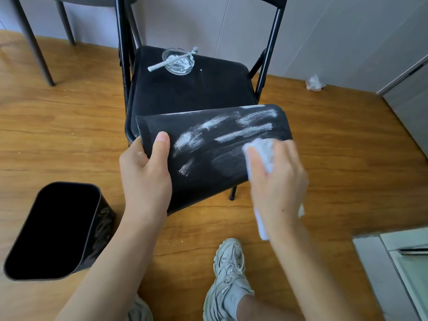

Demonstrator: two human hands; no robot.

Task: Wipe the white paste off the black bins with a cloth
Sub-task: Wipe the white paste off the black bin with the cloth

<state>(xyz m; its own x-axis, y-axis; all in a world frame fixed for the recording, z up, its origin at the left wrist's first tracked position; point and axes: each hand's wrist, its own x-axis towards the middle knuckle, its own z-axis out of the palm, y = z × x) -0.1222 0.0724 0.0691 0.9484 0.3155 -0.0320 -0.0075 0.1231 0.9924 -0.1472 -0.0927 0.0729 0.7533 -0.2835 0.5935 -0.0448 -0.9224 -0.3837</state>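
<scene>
Up front, the left hand grips a black bin by its rim, thumb laid on the outer wall and fingers curled inside the opening. That bin lies on its side, its far end resting on the front edge of a black folding chair, its side wall turned up toward the camera. White paste streaks that wall in several smears, heaviest toward the far right end, thinner near the thumb. The right hand holds a bunched white cloth and presses it against the right part of the wall; the cloth sticks out above the fingers and a strip of it hangs below the wrist. The hand is blurred.

A second black bin stands upright on the wooden floor to the left, well apart from the first, with faint pale marks on its right side wall. On the chair seat, behind the held bin, sits a glass dish smeared white inside, and a white brush lies across it. A crumpled white wad lies on the floor by the wall at right. A pale sneaker shows at the bottom.
</scene>
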